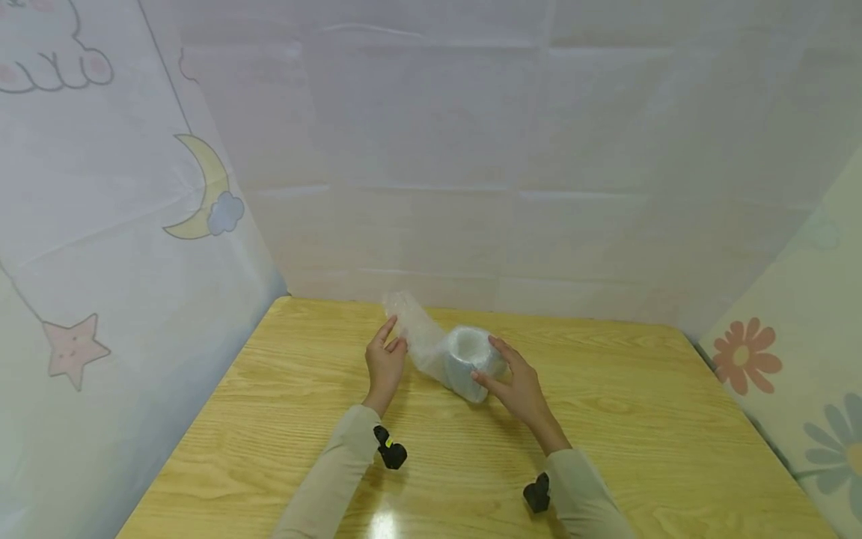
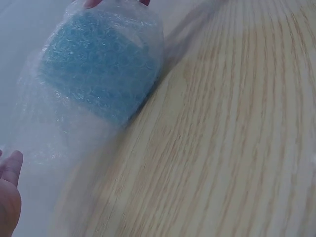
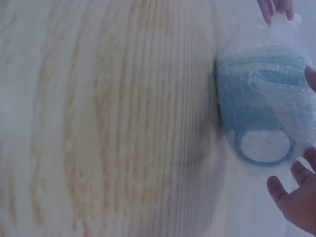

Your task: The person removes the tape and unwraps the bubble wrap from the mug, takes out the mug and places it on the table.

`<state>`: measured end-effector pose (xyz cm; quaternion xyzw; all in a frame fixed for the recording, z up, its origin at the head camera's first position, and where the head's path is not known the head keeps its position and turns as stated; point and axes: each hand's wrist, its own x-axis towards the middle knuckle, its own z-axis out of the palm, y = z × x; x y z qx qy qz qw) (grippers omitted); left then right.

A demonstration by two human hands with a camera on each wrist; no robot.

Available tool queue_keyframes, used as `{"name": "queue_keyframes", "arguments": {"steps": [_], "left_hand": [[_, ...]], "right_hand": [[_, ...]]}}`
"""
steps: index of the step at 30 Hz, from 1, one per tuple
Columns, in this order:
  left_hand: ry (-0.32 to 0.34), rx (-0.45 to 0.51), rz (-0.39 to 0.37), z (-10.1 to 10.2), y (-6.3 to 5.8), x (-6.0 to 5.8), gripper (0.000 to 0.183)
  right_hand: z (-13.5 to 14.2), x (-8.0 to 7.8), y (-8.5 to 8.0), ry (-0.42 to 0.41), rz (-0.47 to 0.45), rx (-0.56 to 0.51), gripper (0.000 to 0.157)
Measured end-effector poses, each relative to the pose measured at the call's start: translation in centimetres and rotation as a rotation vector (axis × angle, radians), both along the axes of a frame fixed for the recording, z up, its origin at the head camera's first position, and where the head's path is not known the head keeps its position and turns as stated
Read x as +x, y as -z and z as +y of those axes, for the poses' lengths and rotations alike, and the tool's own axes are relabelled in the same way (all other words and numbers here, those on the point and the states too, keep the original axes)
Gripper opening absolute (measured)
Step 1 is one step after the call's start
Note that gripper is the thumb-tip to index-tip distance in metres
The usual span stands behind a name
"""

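Observation:
A blue mug stands on the table, wound in clear bubble wrap. Its round opening faces up, and a handle shows through the plastic on the right side. My right hand grips the wrapped mug at its right, thumb on the near side and fingers at the far rim. A loose length of bubble wrap stretches from the mug to the back left. My left hand pinches the edge of this loose length between thumb and fingers; its fingertips also appear in the right wrist view.
The wood-grain table reaches back to a pale creased backdrop. Side panels printed with a moon, a star and flowers flank it. Black wrist cameras sit at both sleeves.

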<state>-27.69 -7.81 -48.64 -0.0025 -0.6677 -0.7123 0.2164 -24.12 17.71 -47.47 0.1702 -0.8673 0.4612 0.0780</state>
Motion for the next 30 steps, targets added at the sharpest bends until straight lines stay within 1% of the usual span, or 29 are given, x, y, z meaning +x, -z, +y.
{"name": "queue_keyframes", "arguments": {"steps": [3,7,11,14,20,30], "left_hand": [[-0.002,0.075,-0.053,-0.05,0.25,-0.07,0.049],[-0.012,0.180,-0.121,-0.03,0.28,-0.01,0.049],[-0.030,0.268,-0.155,0.10,0.04,0.08,0.050],[-0.049,0.316,-0.176,0.15,-0.14,0.08,0.051],[-0.072,0.340,-0.208,-0.01,0.09,-0.18,0.050],[-0.075,0.387,-0.215,0.00,0.45,-0.29,0.050]], "right_hand": [[-0.02,-0.04,0.20,0.010,-0.007,-0.005,0.080],[0.02,-0.05,0.44,0.019,0.000,-0.005,0.080],[0.01,-0.07,0.52,0.022,0.013,-0.007,0.079],[-0.02,-0.12,0.48,0.020,0.015,-0.010,0.080],[-0.11,-0.16,0.38,0.014,0.020,-0.017,0.079],[-0.13,-0.32,0.56,0.024,0.051,-0.021,0.079]]}}
